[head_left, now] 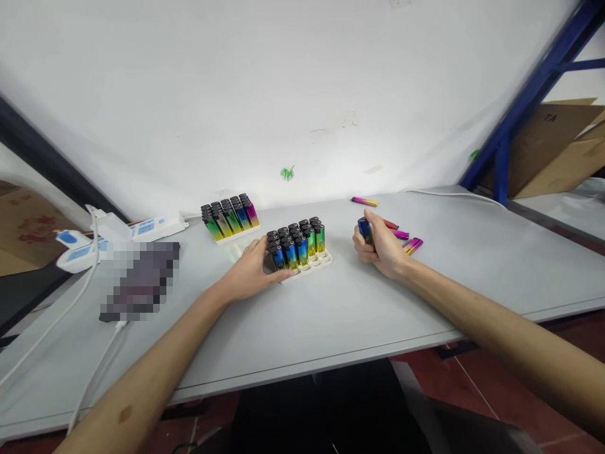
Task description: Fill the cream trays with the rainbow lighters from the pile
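My left hand [255,270] grips the left end of a white tray [316,265], thumb along its front edge and fingers behind. Upright lighters [302,249] with black tops, in blue-yellow and green shades, fill much of this tray; some holes along its front right side show bare. To the right, my right hand [382,249] is closed around a blue lighter [364,228] held upright above the table, its lower part hidden by the fingers. Just beyond that hand lie a pink-and-yellow lighter [414,246], a purple one [401,234] and a red one [391,224], partly covered.
A second white tray [239,233] of upright lighters stands at the back left. Another lighter [363,201] lies near the wall. Power strips [158,226], cables and a pixelated dark object [142,280] occupy the left side. A blue metal frame [501,164] and cardboard boxes [558,148] stand right.
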The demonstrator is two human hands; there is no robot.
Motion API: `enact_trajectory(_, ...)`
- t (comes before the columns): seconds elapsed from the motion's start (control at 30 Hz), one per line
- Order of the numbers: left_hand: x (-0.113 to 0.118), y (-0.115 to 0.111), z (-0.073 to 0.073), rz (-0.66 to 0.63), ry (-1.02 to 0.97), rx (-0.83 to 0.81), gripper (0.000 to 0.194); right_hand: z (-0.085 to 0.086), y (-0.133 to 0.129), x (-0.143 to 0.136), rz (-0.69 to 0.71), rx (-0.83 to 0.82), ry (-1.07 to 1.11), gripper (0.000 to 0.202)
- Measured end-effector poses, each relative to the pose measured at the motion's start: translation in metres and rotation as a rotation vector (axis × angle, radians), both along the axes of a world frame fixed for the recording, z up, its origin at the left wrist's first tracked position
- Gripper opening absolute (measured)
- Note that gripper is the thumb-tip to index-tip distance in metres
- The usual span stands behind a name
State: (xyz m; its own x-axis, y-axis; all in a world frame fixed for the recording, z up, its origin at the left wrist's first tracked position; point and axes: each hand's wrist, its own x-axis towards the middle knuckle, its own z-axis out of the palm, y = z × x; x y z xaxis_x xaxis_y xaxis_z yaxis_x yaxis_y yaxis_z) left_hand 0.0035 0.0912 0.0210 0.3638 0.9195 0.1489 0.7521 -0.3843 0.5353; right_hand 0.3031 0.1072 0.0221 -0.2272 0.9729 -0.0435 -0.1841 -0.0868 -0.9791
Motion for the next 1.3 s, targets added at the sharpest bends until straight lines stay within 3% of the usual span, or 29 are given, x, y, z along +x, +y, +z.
enact_trajectory(0.77,0.002,-0.001,0.002,-0.006,0.0,-0.013,0.079,0.003,-0.006,-0.004,-0.069,-0.04,-0.089,0.051)
enact_trajectory(0.9,0.002,-0.001,0.0,-0.015,-0.004,0.009,0.08,0.0,-0.005,-0.004,-0.093,0.104,-0.142,0.052)
enact_trajectory(1.17,0.001,0.002,-0.003,0.0,-0.005,0.005,0.084,0.011,-0.007,0.001,-0.213,0.574,-0.623,0.034)
enact_trajectory(1.3,-0.001,0.004,-0.005,-0.025,0.007,0.02,0.096,0.019,-0.009,-0.004,-0.131,0.613,-0.52,0.031)
